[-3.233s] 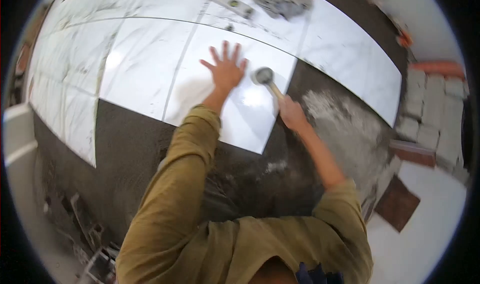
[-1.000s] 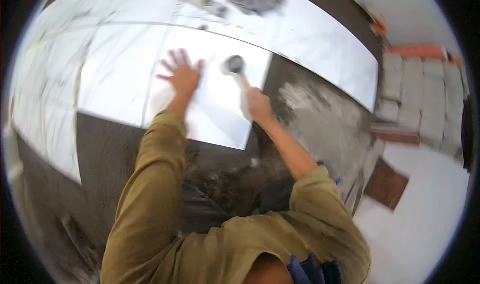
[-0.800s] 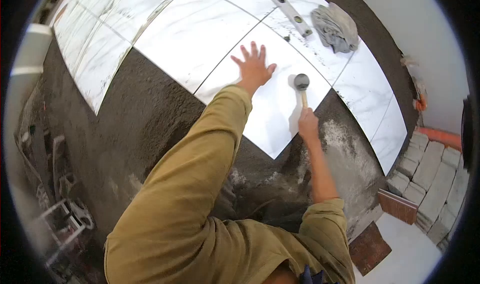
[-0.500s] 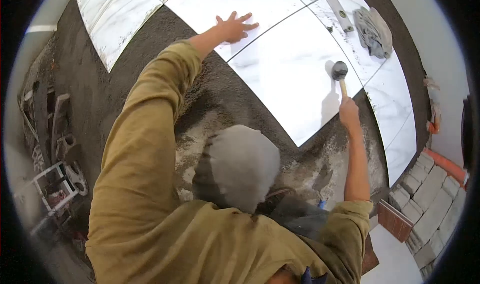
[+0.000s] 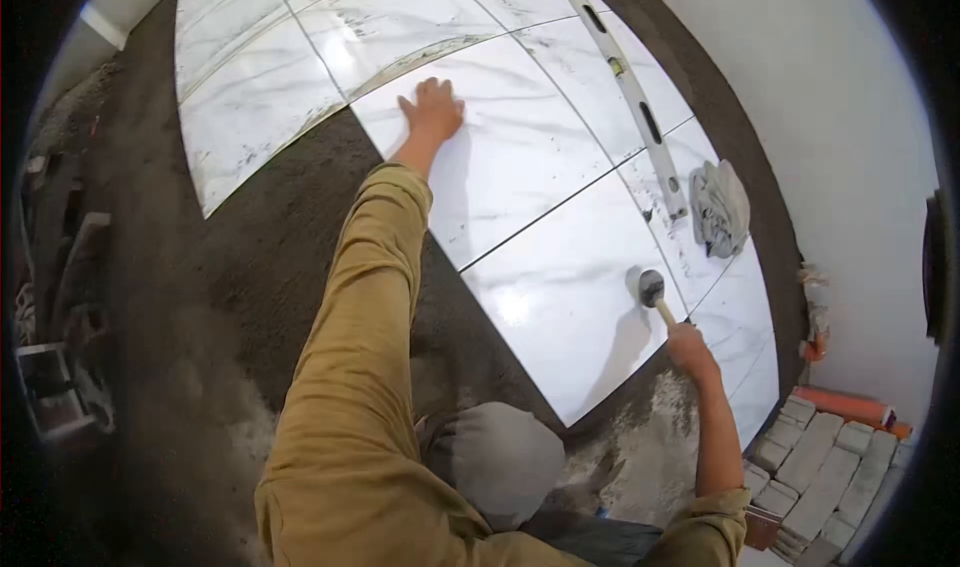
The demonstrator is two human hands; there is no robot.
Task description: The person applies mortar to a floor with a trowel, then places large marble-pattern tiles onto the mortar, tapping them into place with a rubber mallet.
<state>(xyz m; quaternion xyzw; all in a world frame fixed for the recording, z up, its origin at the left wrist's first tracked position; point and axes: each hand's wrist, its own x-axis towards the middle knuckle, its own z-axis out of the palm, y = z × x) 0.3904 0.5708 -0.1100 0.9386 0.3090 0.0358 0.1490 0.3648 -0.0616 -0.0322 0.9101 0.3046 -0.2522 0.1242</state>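
Note:
My left hand (image 5: 435,112) lies on a white marble-look tile (image 5: 510,157), near its far left corner, thumb apart from the fingers. In my right hand (image 5: 688,347) is the handle of a rubber mallet (image 5: 651,287) with a dark head. The mallet head is over the nearer white tile (image 5: 560,317), close to its right edge, and its shadow falls on that tile. A dark joint line runs between these two tiles. Grey-brown mortar (image 5: 290,237) borders them on the left.
A long spirit level (image 5: 630,92) lies on the tiles at the right, with a crumpled grey cloth (image 5: 720,207) beside its near end. Grey paving blocks (image 5: 810,457) and an orange roll (image 5: 845,405) sit at the lower right, by the white wall (image 5: 780,87).
My left hand has moved across its tile, away from the joint and toward the far left corner. The view has shifted forward. My right hand still holds the mallet over the nearer tile.

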